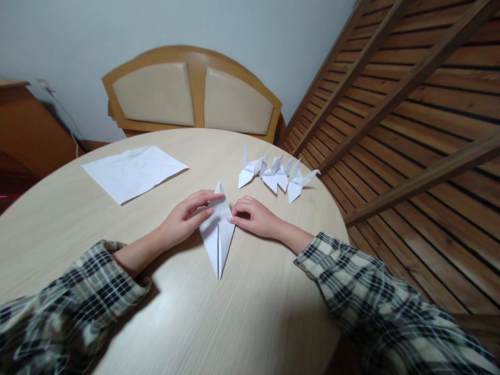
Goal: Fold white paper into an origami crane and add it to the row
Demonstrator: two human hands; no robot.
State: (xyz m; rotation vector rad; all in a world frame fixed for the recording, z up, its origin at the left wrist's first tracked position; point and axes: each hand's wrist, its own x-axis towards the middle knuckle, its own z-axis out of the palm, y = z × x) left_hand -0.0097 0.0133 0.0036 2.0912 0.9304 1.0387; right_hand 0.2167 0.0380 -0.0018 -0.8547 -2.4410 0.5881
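A piece of white paper folded into a long kite shape point(225, 245) lies on the table in front of me, with a slit down the middle of its lower half. My left hand point(183, 216) holds it from the left, fingers across its upper tip and thumb on its face. At its right corner, my right hand point(253, 214) pinches the edge between thumb and curled fingers. Beyond my right hand stand several white folded paper cranes point(299, 185), close together. A flat sheet of white paper point(135, 172) with creases lies beyond my left hand.
The round, light wood table point(187, 328) carries all the paper. Behind it is a wooden headboard point(199, 88) with cream panels against a pale wall. A slatted wooden partition point(410, 120) leans along the right. A brown cabinet point(27, 130) stands at the far left.
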